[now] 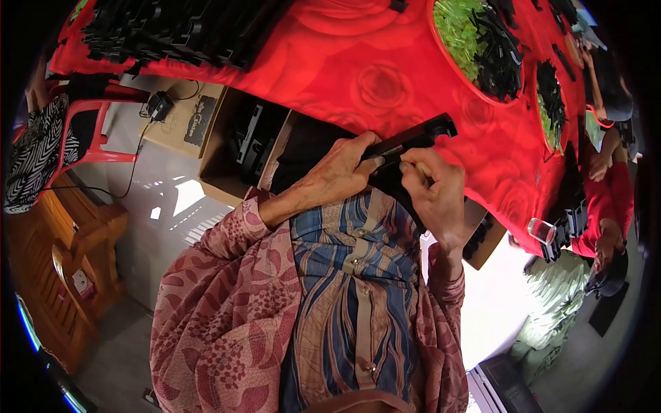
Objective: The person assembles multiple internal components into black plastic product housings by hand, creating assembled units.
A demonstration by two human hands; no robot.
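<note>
Over the near edge of the red-covered table, my left hand (337, 171) is closed round a long, narrow black plastic part (418, 132). The part slants up to the right, and its far end has a raised, notched tip. Close against the part's near side is my right hand (438, 193), its thumb and fingers pinched together. Whatever lies between those fingertips is too small or too hidden to make out. Below the hands, dark material shows at my lap.
A pile of long black parts (172, 31) lies at the table's far left. Green clear pieces (456, 34) and black pieces fill a round tray at right. Open cardboard boxes (219, 189) stand beneath the table edge. Other people sit left and right; a red chair (96, 131) is at left.
</note>
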